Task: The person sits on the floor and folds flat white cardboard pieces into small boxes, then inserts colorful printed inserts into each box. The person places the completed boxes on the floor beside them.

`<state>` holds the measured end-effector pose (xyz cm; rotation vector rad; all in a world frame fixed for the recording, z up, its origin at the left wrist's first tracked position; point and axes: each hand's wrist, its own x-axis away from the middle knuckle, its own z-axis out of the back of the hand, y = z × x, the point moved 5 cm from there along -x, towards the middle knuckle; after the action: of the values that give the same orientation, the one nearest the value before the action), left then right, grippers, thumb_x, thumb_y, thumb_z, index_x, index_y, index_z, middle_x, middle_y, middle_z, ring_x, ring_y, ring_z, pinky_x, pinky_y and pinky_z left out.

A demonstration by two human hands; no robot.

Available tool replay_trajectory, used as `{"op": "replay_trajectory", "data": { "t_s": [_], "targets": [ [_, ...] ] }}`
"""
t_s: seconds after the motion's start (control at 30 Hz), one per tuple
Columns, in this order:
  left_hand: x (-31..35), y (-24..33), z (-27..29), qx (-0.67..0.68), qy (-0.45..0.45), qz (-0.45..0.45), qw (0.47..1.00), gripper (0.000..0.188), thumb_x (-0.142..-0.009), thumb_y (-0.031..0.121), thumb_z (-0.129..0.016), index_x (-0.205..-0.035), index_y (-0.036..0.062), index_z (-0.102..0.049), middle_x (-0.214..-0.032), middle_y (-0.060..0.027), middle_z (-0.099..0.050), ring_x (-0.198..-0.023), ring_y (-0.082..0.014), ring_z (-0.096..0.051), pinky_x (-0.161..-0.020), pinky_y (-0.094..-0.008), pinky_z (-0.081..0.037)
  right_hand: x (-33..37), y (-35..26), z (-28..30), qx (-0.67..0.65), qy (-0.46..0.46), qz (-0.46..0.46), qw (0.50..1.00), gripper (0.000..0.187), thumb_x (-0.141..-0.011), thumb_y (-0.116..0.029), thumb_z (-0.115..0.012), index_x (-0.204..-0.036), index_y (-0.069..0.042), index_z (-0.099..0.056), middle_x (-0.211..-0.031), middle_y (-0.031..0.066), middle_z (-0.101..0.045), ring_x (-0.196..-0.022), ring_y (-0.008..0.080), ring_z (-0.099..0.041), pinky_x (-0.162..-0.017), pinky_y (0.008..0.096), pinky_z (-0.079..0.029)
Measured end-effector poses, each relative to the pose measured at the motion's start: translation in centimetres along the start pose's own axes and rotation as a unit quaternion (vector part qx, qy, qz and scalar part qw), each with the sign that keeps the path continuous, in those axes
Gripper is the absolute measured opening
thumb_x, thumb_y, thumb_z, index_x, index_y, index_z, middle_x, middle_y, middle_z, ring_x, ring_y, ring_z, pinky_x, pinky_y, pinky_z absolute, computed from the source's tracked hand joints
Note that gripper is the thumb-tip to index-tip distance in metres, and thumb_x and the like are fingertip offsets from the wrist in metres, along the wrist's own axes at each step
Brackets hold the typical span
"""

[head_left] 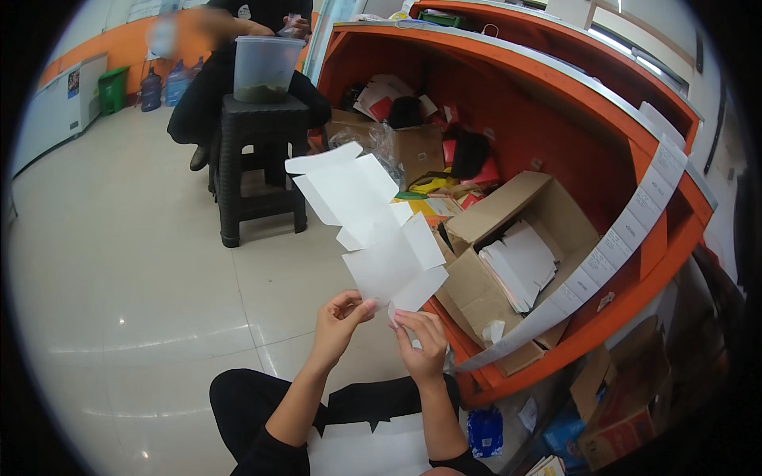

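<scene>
An unfolded white carton blank (385, 238), with flaps and tabs along its sides, is held up in front of me and slants away to the upper left. My left hand (343, 319) pinches its near left corner between thumb and fingers. At the near right corner, my right hand (425, 341) grips a small tab, which looks bent up. Across my lap, between the forearms, lies more white card (369, 448) with a notched far edge.
Right of me, an orange shelf unit (476, 389) holds an open cardboard box (508, 202) with stacked white card (520, 266). Ahead, a dark stool (262, 119) carries a clear plastic tub (266, 71); another person (198, 103) sits behind it. Cartons (619, 404) stand at lower right.
</scene>
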<state>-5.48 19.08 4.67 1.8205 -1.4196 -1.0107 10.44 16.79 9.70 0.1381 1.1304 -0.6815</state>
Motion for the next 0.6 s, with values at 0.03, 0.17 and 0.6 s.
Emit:
{"op": "replay_trajectory", "data": {
  "t_s": [0.03,0.17,0.6],
  "targets": [
    [0.0,0.0,0.0,-0.023,-0.008,-0.010,1.000,0.010,-0.089,0.012,-0.068,-0.090,0.0023,-0.064,-0.089,-0.0025,-0.066,-0.083,-0.0099,-0.063,-0.075,-0.0252,-0.053,0.2,0.4,0.0,0.003,-0.004,0.026,1.000,0.029,-0.071,0.004,-0.074,-0.099,-0.002,-0.067,-0.089,0.0092,-0.068,-0.080,0.0232,-0.064,-0.068,0.0311,-0.049],
    [0.1,-0.6,-0.5,-0.120,-0.024,-0.046,0.991,0.015,-0.086,0.010,-0.072,-0.094,-0.0021,-0.070,-0.082,-0.0036,-0.069,-0.077,-0.0103,-0.064,-0.070,-0.0244,-0.051,1.9,3.6,0.0,-0.235,0.043,-0.230,0.943,0.014,-0.078,0.001,-0.074,-0.090,-0.001,-0.068,-0.083,0.0070,-0.067,-0.061,0.0105,-0.059,-0.052,0.0236,-0.044],
    [2.1,-2.7,-4.0,-0.284,-0.035,-0.046,0.957,0.017,-0.086,0.009,-0.069,-0.101,0.0023,-0.073,-0.087,-0.0076,-0.072,-0.079,-0.0135,-0.068,-0.068,-0.0261,-0.054,6.3,5.8,0.7,-0.289,-0.080,-0.492,0.818,0.012,-0.084,-0.011,-0.074,-0.085,0.000,-0.069,-0.072,0.0031,-0.065,-0.058,0.0038,-0.052,-0.052,0.0184,-0.039]
  ]
}}
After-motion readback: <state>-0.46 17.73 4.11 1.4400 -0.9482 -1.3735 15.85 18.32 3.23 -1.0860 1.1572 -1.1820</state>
